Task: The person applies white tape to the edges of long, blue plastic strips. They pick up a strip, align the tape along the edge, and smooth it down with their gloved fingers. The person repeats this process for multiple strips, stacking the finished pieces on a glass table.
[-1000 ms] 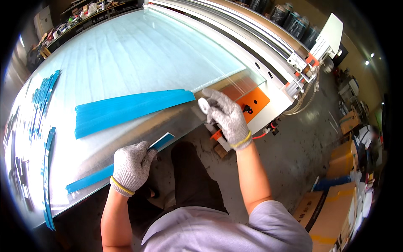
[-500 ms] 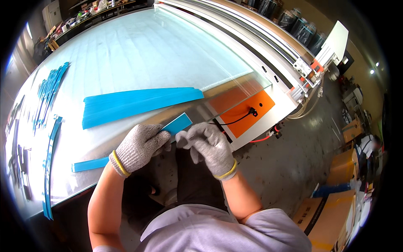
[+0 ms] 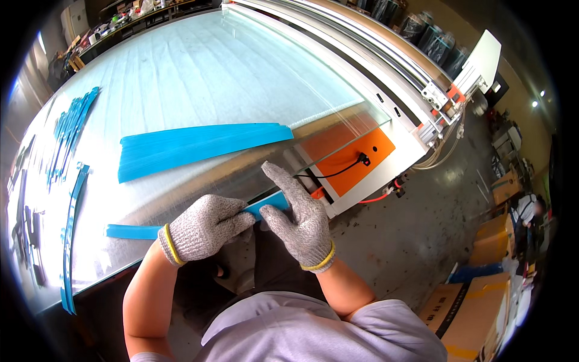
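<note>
Both my hands wear grey knitted gloves with yellow cuffs. My left hand (image 3: 205,228) is closed around a flat blue strip (image 3: 256,205), its thumb and a finger pinching it near the end. My right hand (image 3: 298,223) meets that end, with the thumb lying over the strip and the index finger stretched out toward the glass. Its other fingers are mostly hidden below. Left of my left hand, a blue length (image 3: 132,231) lies along the glass edge in line with the held strip; my hand hides whether they join. Beyond lies a broad fan of blue strips (image 3: 199,151).
The large glass sheet (image 3: 199,72) covers the table. Blue strip bundles (image 3: 72,133) and a long curved strip (image 3: 71,241) lie at left. A white machine rail with an orange panel (image 3: 353,157) runs along the right. Cardboard boxes (image 3: 464,308) stand at lower right.
My right hand has gone from curled fingers beside the strip to thumb over it with the index finger stretched out. The strip end has been lowered and turned flatter.
</note>
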Demonstrator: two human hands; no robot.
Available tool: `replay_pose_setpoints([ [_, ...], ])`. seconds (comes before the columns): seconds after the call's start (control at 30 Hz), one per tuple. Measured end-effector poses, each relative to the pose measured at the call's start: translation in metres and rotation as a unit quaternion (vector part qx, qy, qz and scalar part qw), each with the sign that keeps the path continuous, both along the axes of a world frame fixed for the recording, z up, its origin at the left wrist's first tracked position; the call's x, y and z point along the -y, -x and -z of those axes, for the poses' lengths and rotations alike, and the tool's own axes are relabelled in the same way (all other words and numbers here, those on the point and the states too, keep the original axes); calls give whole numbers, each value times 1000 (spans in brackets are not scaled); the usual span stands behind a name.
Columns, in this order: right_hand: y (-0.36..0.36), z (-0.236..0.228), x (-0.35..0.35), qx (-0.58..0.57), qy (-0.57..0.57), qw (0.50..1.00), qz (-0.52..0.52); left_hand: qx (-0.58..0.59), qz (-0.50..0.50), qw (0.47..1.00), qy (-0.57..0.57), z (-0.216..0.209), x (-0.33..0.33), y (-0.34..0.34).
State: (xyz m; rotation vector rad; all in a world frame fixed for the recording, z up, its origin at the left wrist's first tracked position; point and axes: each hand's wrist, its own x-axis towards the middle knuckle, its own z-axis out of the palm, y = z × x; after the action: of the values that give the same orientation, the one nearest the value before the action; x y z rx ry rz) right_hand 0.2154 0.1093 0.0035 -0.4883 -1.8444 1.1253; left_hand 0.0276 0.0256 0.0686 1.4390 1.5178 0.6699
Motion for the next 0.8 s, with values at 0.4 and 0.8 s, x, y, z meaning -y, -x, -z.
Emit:
replay_pose_setpoints([
  [0.4, -31, -37, -22, -60, 276, 814, -507, -24, -1, 999, 30, 12, 13, 11],
  [0.8, -27, -49, -20, 39, 229, 893, -385, -27, -10, 999, 21, 19, 16, 8],
])
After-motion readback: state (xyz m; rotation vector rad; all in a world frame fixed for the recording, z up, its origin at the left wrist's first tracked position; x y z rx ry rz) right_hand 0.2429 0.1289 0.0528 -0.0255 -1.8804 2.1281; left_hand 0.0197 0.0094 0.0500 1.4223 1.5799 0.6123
